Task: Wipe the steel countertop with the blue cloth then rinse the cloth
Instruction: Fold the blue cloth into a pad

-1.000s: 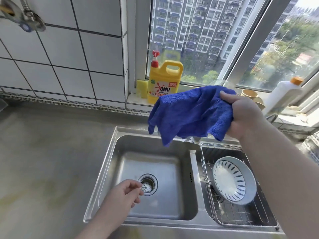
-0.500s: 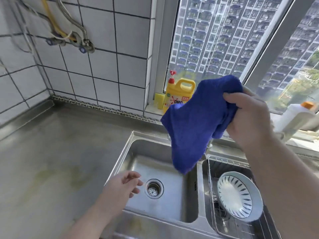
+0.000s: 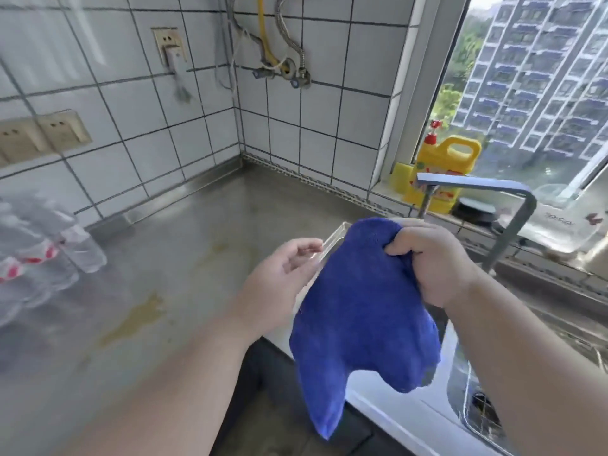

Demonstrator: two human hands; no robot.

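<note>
The blue cloth [image 3: 358,324] hangs in the air over the left edge of the sink [image 3: 332,241], bunched at its top in my right hand [image 3: 427,261], whose fingers grip it. My left hand [image 3: 279,281] hovers just left of the cloth with loosely curled fingers, holding nothing and apart from the cloth. The steel countertop [image 3: 158,291] stretches to the left, dull grey with yellowish stains near its middle. Most of the sink basin is hidden behind the cloth and my right arm.
A steel faucet [image 3: 477,189] arches over the sink behind my right hand. A yellow detergent jug [image 3: 444,172] and a yellow sponge [image 3: 399,177] stand on the window sill. Clear plastic bottles [image 3: 39,245] lie at the counter's left. Tiled walls with sockets [image 3: 42,133] and pipes [image 3: 279,60] enclose the corner.
The view has swung left toward the counter corner. My right hand brought the cloth down and toward me; my left hand rose from over the basin to beside the cloth.
</note>
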